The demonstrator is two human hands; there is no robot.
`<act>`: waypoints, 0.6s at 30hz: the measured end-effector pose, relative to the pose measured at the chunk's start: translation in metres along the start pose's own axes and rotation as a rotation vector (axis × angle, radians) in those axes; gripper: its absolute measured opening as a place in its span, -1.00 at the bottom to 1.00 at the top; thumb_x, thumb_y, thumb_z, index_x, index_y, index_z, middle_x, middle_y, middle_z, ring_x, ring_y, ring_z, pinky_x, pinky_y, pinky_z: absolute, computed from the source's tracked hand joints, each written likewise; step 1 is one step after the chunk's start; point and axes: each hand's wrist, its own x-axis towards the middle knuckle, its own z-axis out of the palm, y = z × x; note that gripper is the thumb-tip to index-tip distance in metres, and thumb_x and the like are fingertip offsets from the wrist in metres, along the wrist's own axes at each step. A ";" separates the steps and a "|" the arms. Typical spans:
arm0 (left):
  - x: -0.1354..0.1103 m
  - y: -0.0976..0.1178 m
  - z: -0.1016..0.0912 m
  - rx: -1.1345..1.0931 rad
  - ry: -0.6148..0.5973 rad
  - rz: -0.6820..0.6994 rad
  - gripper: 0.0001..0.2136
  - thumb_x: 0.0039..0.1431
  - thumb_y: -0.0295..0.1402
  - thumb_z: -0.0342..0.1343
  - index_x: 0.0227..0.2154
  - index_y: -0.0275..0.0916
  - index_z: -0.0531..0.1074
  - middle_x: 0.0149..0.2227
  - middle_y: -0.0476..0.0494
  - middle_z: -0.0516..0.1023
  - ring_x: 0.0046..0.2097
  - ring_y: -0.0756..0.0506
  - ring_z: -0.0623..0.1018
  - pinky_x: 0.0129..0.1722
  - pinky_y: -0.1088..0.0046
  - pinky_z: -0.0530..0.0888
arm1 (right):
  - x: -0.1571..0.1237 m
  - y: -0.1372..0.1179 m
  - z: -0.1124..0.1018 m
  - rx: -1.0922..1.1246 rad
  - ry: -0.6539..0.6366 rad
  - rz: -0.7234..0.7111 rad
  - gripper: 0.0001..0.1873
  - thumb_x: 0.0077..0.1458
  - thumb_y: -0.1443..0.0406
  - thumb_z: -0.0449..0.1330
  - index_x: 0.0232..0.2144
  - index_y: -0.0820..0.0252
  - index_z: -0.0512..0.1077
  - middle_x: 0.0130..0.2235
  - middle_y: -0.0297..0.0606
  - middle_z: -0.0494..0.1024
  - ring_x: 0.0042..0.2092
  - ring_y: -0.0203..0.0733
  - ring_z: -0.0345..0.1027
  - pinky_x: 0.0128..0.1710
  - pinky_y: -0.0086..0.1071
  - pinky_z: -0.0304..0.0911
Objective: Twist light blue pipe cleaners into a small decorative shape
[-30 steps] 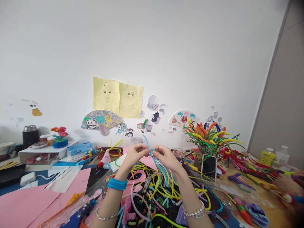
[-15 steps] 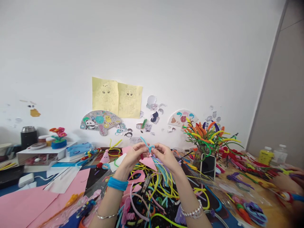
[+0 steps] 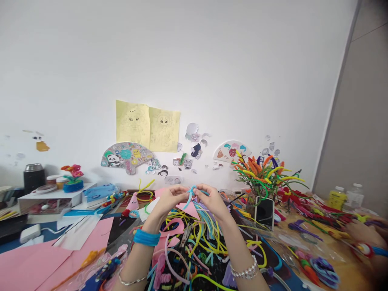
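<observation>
L hand (image 3: 169,199) & R hand (image 3: 212,200) each pinch the light-blue pipe cleaner (image 3: 190,193) btwn them, fingertips nearly meeting, raised so its bent end hangs clear of the loose pipe-cleaner pile (image 3: 209,238) just below both wrists.

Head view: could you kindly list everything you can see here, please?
blue pipe cleaner: one, light blue, pinched between both hands.
loose pipe cleaners: many, yellow, pink and blue, heaped below the hands.
pipe-cleaner bouquet: one, orange, yellow and green, right of the hands.
phone: one, black, propped before the bouquet.
pink paper: several sheets, pink, lower left.
yellow drawings: two, on the wall.
paper fans: two, patterned, low on the wall.
flask: one, black, far left.
bottles: two, one yellow, one clear, far right.
co-worker's hand: one, right edge.
left hand: blue wristband, pinching the pipe cleaner.
right hand: beaded bracelet, pinching it too.
</observation>
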 end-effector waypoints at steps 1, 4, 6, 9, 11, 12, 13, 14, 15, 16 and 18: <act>-0.001 0.002 0.000 0.022 -0.021 -0.017 -0.75 -0.11 -0.23 0.32 -0.44 -0.32 0.54 -0.47 -0.14 0.60 -0.38 -0.08 0.55 -0.27 0.38 0.45 | 0.000 0.001 -0.001 -0.001 0.003 0.008 -0.77 0.00 0.15 0.23 -0.41 0.23 0.47 -0.48 -0.35 0.45 -0.48 -0.34 0.21 -0.42 -0.43 0.16; -0.004 0.006 0.000 0.081 -0.052 -0.064 -0.68 -0.04 -0.11 0.24 -0.47 -0.32 0.56 -0.48 -0.14 0.58 -0.38 -0.09 0.54 -0.29 0.37 0.45 | -0.001 0.001 -0.004 -0.032 -0.008 0.013 -0.77 -0.02 0.16 0.25 -0.40 0.23 0.50 -0.41 -0.29 0.51 -0.40 -0.29 0.29 -0.35 -0.40 0.20; -0.004 0.006 -0.001 0.140 -0.014 -0.058 -0.65 0.00 -0.06 0.19 -0.51 -0.31 0.56 -0.53 -0.10 0.54 -0.43 -0.05 0.50 -0.37 0.42 0.42 | -0.002 -0.001 -0.006 -0.090 -0.028 -0.008 -0.79 -0.02 0.18 0.25 -0.39 0.23 0.52 -0.35 -0.25 0.55 -0.32 -0.22 0.35 -0.26 -0.35 0.24; -0.002 0.002 -0.003 0.236 -0.002 -0.006 -0.72 0.00 -0.13 0.22 -0.51 -0.29 0.57 -0.56 -0.04 0.50 -0.47 -0.01 0.43 -0.43 0.48 0.36 | -0.003 -0.005 -0.008 -0.203 -0.041 -0.040 -0.83 -0.02 0.22 0.24 -0.40 0.22 0.53 -0.32 -0.22 0.57 -0.24 -0.15 0.39 -0.19 -0.31 0.26; 0.000 -0.001 -0.004 0.247 -0.025 0.019 -0.77 -0.03 -0.19 0.25 -0.46 -0.29 0.58 -0.51 -0.05 0.52 -0.45 -0.01 0.44 -0.41 0.49 0.36 | -0.003 -0.005 -0.008 -0.250 -0.034 -0.043 -0.84 -0.01 0.24 0.24 -0.39 0.22 0.53 -0.31 -0.22 0.58 -0.23 -0.14 0.41 -0.19 -0.29 0.28; 0.000 -0.002 -0.004 0.237 -0.028 0.021 -0.78 -0.04 -0.21 0.26 -0.44 -0.29 0.58 -0.50 -0.05 0.54 -0.43 -0.01 0.44 -0.39 0.48 0.37 | -0.003 -0.005 -0.007 -0.259 -0.024 -0.045 -0.84 -0.01 0.25 0.24 -0.37 0.22 0.52 -0.30 -0.21 0.57 -0.24 -0.14 0.41 -0.19 -0.29 0.29; 0.001 -0.002 -0.003 0.223 -0.024 0.020 -0.79 -0.04 -0.22 0.26 -0.44 -0.29 0.58 -0.49 -0.06 0.54 -0.43 -0.02 0.45 -0.38 0.48 0.37 | -0.003 -0.005 -0.007 -0.265 -0.011 -0.057 -0.83 -0.01 0.26 0.24 -0.33 0.21 0.51 -0.27 -0.21 0.57 -0.24 -0.14 0.42 -0.19 -0.29 0.30; 0.001 -0.002 -0.002 0.205 -0.010 0.018 -0.80 -0.05 -0.24 0.27 -0.44 -0.29 0.58 -0.50 -0.05 0.54 -0.43 -0.01 0.46 -0.37 0.48 0.38 | -0.003 -0.005 -0.006 -0.278 0.001 -0.088 -0.82 0.01 0.27 0.22 -0.28 0.19 0.50 -0.25 -0.21 0.56 -0.23 -0.15 0.42 -0.19 -0.30 0.31; 0.001 -0.002 0.000 0.184 0.011 0.015 -0.80 -0.06 -0.24 0.27 -0.45 -0.30 0.57 -0.51 -0.05 0.54 -0.44 -0.01 0.46 -0.37 0.48 0.39 | -0.004 -0.005 -0.005 -0.303 0.010 -0.141 -0.81 0.04 0.29 0.20 -0.24 0.17 0.49 -0.22 -0.21 0.55 -0.21 -0.16 0.42 -0.18 -0.30 0.32; 0.001 -0.001 0.003 0.158 0.040 0.010 -0.80 -0.08 -0.25 0.29 -0.46 -0.30 0.57 -0.52 -0.04 0.54 -0.45 0.00 0.46 -0.37 0.48 0.40 | -0.005 -0.006 -0.004 -0.343 0.020 -0.212 -0.80 0.06 0.31 0.17 -0.21 0.14 0.48 -0.20 -0.22 0.53 -0.19 -0.16 0.41 -0.17 -0.30 0.31; 0.000 0.002 0.009 0.077 0.116 -0.005 -0.79 -0.15 -0.26 0.32 -0.49 -0.32 0.57 -0.52 -0.05 0.55 -0.46 -0.01 0.47 -0.37 0.48 0.42 | -0.007 -0.007 -0.003 -0.468 0.029 -0.380 -0.77 0.10 0.37 0.12 -0.19 0.09 0.48 -0.17 -0.21 0.47 -0.12 -0.16 0.36 -0.11 -0.27 0.29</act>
